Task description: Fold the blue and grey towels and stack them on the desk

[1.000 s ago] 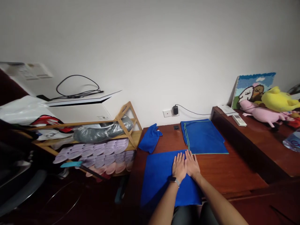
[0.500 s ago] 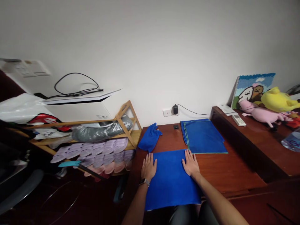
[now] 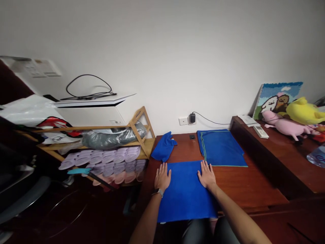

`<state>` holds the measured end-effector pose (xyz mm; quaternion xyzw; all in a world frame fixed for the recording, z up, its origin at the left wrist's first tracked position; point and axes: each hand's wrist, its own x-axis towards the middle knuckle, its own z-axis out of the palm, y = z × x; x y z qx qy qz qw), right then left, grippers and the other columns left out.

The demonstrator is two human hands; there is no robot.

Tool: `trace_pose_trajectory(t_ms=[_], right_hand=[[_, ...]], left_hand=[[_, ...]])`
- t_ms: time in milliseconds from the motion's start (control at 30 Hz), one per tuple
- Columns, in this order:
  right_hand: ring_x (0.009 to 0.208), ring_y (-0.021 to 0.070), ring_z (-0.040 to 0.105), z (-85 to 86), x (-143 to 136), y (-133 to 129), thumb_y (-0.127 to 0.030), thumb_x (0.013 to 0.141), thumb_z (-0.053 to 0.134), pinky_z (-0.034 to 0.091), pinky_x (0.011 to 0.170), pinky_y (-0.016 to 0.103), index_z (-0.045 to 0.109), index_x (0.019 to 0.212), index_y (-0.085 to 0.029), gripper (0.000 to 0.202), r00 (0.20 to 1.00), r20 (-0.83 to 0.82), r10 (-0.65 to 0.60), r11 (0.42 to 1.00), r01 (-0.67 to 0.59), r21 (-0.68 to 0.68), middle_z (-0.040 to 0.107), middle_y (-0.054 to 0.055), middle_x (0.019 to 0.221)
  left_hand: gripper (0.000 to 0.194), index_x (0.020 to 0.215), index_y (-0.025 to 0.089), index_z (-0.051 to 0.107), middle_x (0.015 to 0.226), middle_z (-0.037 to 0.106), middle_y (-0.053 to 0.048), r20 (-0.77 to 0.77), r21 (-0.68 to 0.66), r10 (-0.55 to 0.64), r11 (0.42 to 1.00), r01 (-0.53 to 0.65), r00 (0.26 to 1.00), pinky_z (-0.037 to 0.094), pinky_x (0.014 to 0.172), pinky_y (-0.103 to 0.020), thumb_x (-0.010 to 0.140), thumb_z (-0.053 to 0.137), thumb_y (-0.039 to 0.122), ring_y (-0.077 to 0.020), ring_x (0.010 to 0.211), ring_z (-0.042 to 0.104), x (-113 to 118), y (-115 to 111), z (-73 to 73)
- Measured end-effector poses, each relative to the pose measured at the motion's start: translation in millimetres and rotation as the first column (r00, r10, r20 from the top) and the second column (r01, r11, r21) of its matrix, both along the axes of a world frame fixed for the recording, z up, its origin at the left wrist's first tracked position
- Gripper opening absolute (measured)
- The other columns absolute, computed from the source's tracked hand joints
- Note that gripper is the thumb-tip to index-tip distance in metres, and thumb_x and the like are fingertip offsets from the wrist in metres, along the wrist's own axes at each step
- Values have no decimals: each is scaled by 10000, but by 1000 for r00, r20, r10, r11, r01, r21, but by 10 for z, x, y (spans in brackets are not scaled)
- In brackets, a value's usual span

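A bright blue cloth [image 3: 186,193] lies flat on the brown wooden desk [image 3: 243,183], its near edge at the desk's front above my legs. My left hand [image 3: 163,177] rests flat on its upper left edge, fingers extended, with a watch on the wrist. On the upper right corner lies my right hand [image 3: 206,174], palm down and fingers spread. Neither hand grips anything. Behind it to the right sits a folded blue cloth with green edging [image 3: 222,147]. A crumpled blue cloth [image 3: 164,147] is behind my left hand.
At the left stands a wooden rack [image 3: 149,147] with purple and pink slippers [image 3: 109,156] and a white box [image 3: 91,116] on top. A black plug [image 3: 192,117] is in the wall. On the right are plush toys [image 3: 285,125], a remote [image 3: 260,132] and a plastic bottle [image 3: 316,156].
The camera view has shifted slightly. Both hands remain flat at about the same places on the cloth, and the cloths lie as before.
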<state>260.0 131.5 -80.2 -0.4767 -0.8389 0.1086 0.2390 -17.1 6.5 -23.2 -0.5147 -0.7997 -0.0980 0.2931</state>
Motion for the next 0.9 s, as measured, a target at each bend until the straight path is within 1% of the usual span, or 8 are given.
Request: trace_pose_trajectory(t_ms=[233,367,433,533,633,733,800,900], right_hand=[[1645,199,16,32,-56,93,-501,1045,136,-84,1333,436,113,1681,-87,759,1000,-3,6,1000,-6,-7,42,35,1745],[1644,188,7,-9,-64,105,-501,1048,133,-72,1335,431,115,1686,-108,749,999,-37,4,1000,-4,-4,40,9,1746],[1644,190,13,-24,-68,108,-501,1048,140,-60,1336,433,121,1687,-115,747,999,-48,6,1000,-6,-6,41,8,1746],[1644,190,20,-27,-69,114,-497,1051,150,-52,1337,435,129,1690,-124,740,998,-65,15,1000,-16,-7,48,14,1748],[1644,191,24,-19,-55,117,-486,1053,167,-54,1336,434,127,1690,-117,737,998,-67,19,1000,-19,-9,56,30,1749],[1644,192,18,-12,-38,117,-469,1052,180,-51,1336,435,126,1689,-110,734,998,-52,22,1000,-23,-20,63,34,1749],[1644,187,13,-10,-31,116,-466,1052,176,-48,1337,432,124,1689,-107,733,999,-45,24,1000,-25,-18,58,30,1749],[1644,184,14,-6,-29,112,-486,1054,159,-45,1338,428,118,1689,-107,740,999,-46,17,1000,-18,-18,44,18,1749]], left_hand=[[640,1613,108,407,1681,376,-118,-5,5,9,1000,-9,1000,282,1295,-517,1070,294,428,-285,1570,346,0,98,99],[618,1582,89,460,1652,421,-151,-34,22,-14,1000,15,999,273,1297,-524,1067,301,391,-300,1551,381,22,35,150],[596,1556,94,503,1648,431,-148,-61,17,-46,999,47,997,241,1312,-511,1070,291,366,-289,1555,376,112,-1,141],[577,1555,145,515,1671,405,-94,-106,-15,-165,986,164,981,223,1325,-471,1090,257,368,-245,1574,340,458,71,42],[587,1603,174,438,1690,374,-76,-90,-65,-321,946,316,943,250,1317,-467,1106,233,407,-227,1584,316,995,325,-154],[609,1618,196,411,1689,378,-58,-16,-112,-347,933,343,938,273,1310,-469,1108,209,459,-221,1586,312,1414,583,-343],[629,1620,201,409,1682,392,-56,8,-119,-333,936,331,943,279,1307,-478,1104,203,495,-227,1583,320,1467,641,-404],[658,1633,201,386,1694,365,-69,16,-98,-269,958,269,963,259,1311,-498,1090,236,541,-252,1591,300,1154,494,-364]])
